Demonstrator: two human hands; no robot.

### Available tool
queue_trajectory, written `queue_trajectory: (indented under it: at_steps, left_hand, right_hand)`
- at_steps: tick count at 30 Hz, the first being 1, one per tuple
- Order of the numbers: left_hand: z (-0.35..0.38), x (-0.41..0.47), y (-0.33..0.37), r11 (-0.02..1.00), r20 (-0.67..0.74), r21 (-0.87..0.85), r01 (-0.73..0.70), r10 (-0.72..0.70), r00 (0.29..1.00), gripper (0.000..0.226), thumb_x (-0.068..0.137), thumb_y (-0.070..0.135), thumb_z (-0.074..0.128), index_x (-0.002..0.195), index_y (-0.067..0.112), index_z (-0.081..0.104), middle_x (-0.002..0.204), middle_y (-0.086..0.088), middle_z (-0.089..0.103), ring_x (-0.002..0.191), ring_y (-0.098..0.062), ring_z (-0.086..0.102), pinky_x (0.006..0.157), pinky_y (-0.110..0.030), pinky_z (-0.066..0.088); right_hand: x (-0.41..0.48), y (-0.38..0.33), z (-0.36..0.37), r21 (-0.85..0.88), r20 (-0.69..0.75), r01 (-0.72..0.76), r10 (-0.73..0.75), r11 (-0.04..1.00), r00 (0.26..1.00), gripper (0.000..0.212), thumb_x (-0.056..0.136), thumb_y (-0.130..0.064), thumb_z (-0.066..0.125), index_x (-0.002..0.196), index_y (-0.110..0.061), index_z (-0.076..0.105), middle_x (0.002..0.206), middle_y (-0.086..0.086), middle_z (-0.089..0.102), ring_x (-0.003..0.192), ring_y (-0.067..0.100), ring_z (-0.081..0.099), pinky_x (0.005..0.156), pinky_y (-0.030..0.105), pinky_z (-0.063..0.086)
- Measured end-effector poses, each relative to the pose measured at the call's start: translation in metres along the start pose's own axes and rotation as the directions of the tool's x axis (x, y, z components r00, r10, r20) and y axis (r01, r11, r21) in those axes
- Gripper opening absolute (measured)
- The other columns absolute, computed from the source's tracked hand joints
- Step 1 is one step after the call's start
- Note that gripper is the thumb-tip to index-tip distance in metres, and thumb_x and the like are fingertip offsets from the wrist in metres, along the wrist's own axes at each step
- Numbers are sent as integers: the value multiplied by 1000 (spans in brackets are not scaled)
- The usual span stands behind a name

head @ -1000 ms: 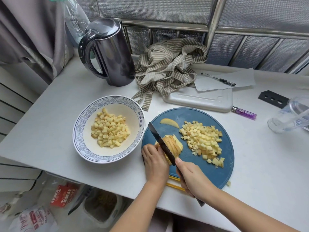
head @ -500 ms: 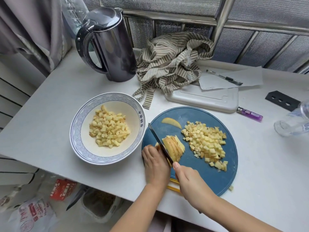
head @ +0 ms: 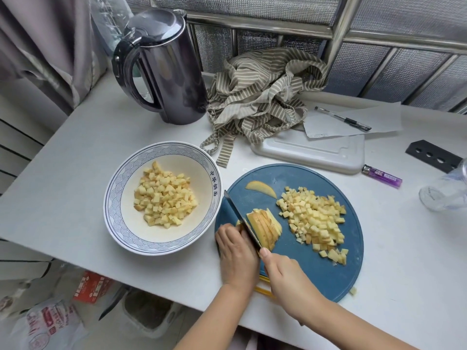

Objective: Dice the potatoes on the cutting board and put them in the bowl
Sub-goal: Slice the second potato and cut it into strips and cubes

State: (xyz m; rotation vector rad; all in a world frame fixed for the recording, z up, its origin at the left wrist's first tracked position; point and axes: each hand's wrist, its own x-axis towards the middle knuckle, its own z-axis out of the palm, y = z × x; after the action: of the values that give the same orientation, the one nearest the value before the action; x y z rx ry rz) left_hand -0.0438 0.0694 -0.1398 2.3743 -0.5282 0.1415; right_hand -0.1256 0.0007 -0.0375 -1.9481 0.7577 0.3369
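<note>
Cutting board (head: 290,274) is set at lower centre, close to the table's (head: 409,261) front edge, with bare surface at lower right. Sliced potato (head: 265,228) is held by the curled left hand (head: 235,253); the knife (head: 237,213) is gripped by the right hand (head: 285,276). Bowl (head: 161,152) at left — diced potato (head: 164,198) inside; a second pile (head: 316,218) is left on the board.

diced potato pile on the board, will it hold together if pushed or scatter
Probably scatters: the diced potato pile is loose cubes, a few straying at its near edge. Flat-sided, they likely slide rather than roll. One bit lies off the cutting board, so spills seem possible.
</note>
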Motion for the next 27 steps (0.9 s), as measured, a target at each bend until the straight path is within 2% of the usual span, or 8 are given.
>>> queue_trajectory:
  at_steps: [5, 9, 13, 16, 18, 27]
  left_hand:
    - [0, 1, 2, 999, -36, 33, -26, 28, 999, 10, 93, 19, 35, 94, 11, 40, 95, -14, 50, 87, -26, 48, 83, -35, 40]
    - [0, 2, 4, 999, -45, 35, -40, 42, 998, 9, 93, 21, 36, 94, 13, 38, 93, -14, 50, 86, -27, 48, 81, -35, 39]
    - [-4, 4, 7, 999, -26, -16, -44, 44, 999, 14, 93, 23, 37, 95, 10, 42, 95, -13, 50, 88, -25, 45, 83, -34, 37]
    - [-7, 5, 9, 999, -21, -42, -32, 32, 999, 20, 93, 24, 38, 93, 6, 47, 96, -12, 50, 89, -23, 45, 84, -32, 36]
    - [-9, 5, 10, 999, -14, -48, -15, 14, 1000, 23, 94, 25, 37, 93, 6, 48, 97, -11, 50, 90, -24, 45, 85, -32, 37]
    - [-17, 7, 10, 995, 45, -89, 36, -32, 998, 31, 95, 31, 33, 101, 6, 50, 102, -10, 49, 95, -24, 43, 86, -32, 35]
  right_hand:
    - [9, 6, 5, -6, -11, 5, -5, 1000, 1000, 50, 106, -38, 23, 62, -17, 34, 56, -7, 35, 54, 7, 33, 56, 25, 28]
    - [14, 13, 12, 34, -45, 18, -16, 999, 999, 49, 106, -37, 25, 63, -18, 37, 56, -7, 36, 53, 6, 34, 59, 28, 28]
    - [14, 21, 12, 260, -60, 5, 11, 966, 998, 50, 103, -43, 28, 65, -13, 38, 49, -2, 33, 44, 9, 30, 53, 32, 28]
    - [12, 23, 7, 459, 32, -59, 50, 887, 998, 50, 103, -47, 31, 67, -12, 40, 45, 2, 31, 37, 14, 28, 40, 24, 28]
    - [8, 21, 4, 513, 56, -68, 46, 855, 997, 50, 103, -47, 32, 67, -13, 39, 47, 4, 30, 38, 16, 26, 37, 22, 28]
    - [-9, 17, -1, 524, -20, -15, 29, 852, 999, 49, 102, -49, 35, 69, -12, 39, 52, 5, 27, 41, 16, 23, 39, 24, 25]
